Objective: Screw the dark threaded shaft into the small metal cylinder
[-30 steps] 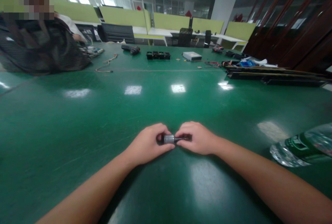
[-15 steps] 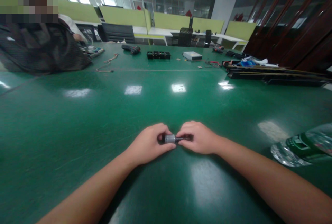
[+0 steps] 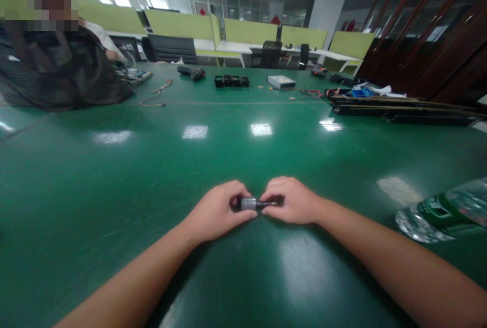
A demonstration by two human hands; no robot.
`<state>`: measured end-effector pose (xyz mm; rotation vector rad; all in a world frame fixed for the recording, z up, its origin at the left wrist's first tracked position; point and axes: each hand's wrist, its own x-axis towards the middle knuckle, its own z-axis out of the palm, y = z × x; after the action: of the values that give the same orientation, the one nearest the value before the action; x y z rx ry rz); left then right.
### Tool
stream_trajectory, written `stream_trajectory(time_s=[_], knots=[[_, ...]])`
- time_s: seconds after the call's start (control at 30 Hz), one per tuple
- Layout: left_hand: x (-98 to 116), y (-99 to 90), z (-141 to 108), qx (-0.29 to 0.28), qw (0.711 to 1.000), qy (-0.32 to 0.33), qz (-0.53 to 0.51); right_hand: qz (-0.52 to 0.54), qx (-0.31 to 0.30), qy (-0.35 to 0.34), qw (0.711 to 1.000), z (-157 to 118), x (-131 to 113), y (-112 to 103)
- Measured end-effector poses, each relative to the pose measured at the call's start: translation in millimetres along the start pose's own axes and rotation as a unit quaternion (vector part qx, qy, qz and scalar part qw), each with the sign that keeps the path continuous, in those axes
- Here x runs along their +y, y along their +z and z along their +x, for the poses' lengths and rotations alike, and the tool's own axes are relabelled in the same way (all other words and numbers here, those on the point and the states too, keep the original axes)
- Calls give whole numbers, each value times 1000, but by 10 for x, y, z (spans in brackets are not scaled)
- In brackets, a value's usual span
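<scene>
A small dark cylinder with a silver-grey band (image 3: pixel 249 203) lies lengthwise between my two hands, just above or on the green tabletop; I cannot make out its kind. Around its thick left part, the fingers and thumb of my left hand (image 3: pixel 218 211) are closed. Its thinner, dark, ridged-looking right part runs into my right hand (image 3: pixel 291 201), which pinches it between thumb and fingers. The fingertips of both hands partly hide the two ends.
On the right, a clear plastic bottle (image 3: pixel 443 214) with a green label lies on its side. Along the far side of the green table (image 3: pixel 160 155) are a power drill (image 3: pixel 191 72), a black fan-like block (image 3: pixel 232 81), a grey box (image 3: pixel 281 82), dark strips (image 3: pixel 403 110) and a large bag (image 3: pixel 64 74). A person sits behind the bag.
The whole view has shifted very slightly. Both hands keep their hold on the dark cylinder, with no clear movement between them.
</scene>
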<state>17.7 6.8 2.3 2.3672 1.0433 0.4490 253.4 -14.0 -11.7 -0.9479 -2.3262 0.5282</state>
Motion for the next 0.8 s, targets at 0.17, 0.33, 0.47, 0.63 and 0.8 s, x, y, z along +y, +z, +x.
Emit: stream_trajectory(time_s=[0.17,0.33,0.47,0.63,0.8], knots=[[-13,8,-1,3,1000,2,1,-1,-2,1,1000,-7,24,-1],[-28,10,-4,2,1000,3,0,-5,1,4,1000,-6,27,-6],[-21,9,-4,3,1000,2,2,-5,1,5,1000,-5,21,-7],[-6,8,-5,5,1000,-3,1,-5,0,5,1000,-11,18,-8],[-10,12,-4,5,1000,2,0,-11,4,4,1000,-13,14,-21]])
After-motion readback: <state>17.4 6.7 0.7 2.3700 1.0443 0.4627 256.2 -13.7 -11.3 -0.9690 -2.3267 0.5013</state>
